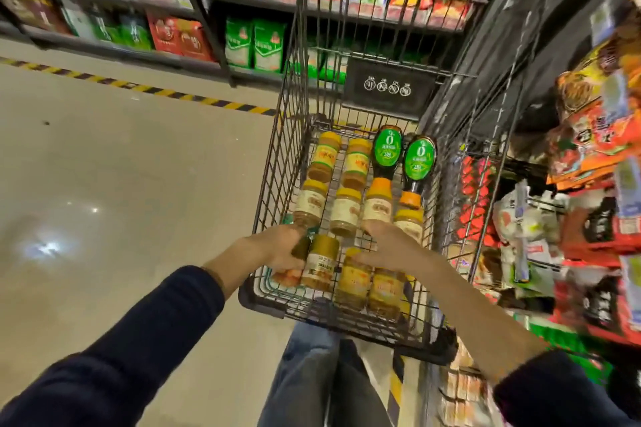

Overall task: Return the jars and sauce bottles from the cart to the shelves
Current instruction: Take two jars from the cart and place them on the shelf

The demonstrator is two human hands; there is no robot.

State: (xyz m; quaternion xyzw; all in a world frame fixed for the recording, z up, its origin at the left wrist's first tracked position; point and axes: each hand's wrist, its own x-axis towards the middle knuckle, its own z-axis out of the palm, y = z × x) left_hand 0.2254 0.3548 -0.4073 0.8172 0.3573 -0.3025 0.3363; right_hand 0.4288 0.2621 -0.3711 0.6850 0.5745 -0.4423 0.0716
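Observation:
A black wire cart (277, 156) holds several yellow-lidded jars lying on their sides and two dark sauce bottles (402, 156) with green labels and orange caps at its far end. My left hand (277, 248) reaches in from the left and is closed around a gold-lidded jar (321, 265) near the cart's near end. My right hand (392, 246) lies over the lid end of a yellow-lidded jar (353, 279) beside it, its fingers curled onto the jar. More jars (345, 211) lie in rows between my hands and the bottles.
Shelves with red and orange packets (596, 135) stand close on the cart's right. Across the aisle, more shelves carry green bags (255, 45) and red boxes. Shiny floor with a yellow-black stripe (145, 88) lies to the left. My legs are under the cart's near end.

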